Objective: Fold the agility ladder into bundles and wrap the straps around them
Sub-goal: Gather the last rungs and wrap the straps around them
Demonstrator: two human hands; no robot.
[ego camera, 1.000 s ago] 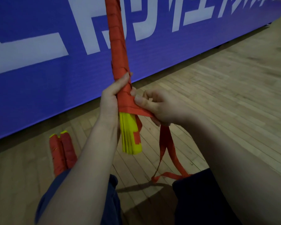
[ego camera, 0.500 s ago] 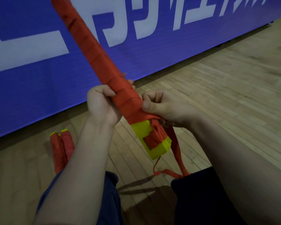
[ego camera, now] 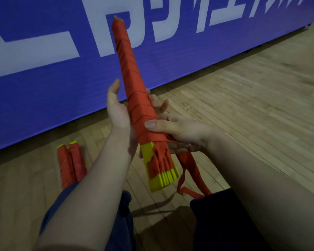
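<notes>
A long ladder bundle [ego camera: 132,84] of stacked yellow rungs, wound almost its whole length in red strap, slants up and away from me. Its bare yellow end [ego camera: 159,176] points down toward my lap. My left hand [ego camera: 116,109] cradles the bundle from the left and underneath, fingers spread behind it. My right hand [ego camera: 172,129] presses its thumb on the lowest wrap and pinches the strap there. The loose strap tail [ego camera: 190,171] hangs from that hand to the floor by my right knee.
Two wrapped bundles [ego camera: 71,165] lie side by side on the wooden floor [ego camera: 243,105] to my left. A blue banner wall [ego camera: 43,87] with white lettering runs across the back. My knees in dark shorts [ego camera: 225,223] fill the bottom.
The bundle swung from leaning left back to nearly upright, its far end now visible. My left hand opened its grip to cradle it; my right thumb moved onto the lowest wrap.
</notes>
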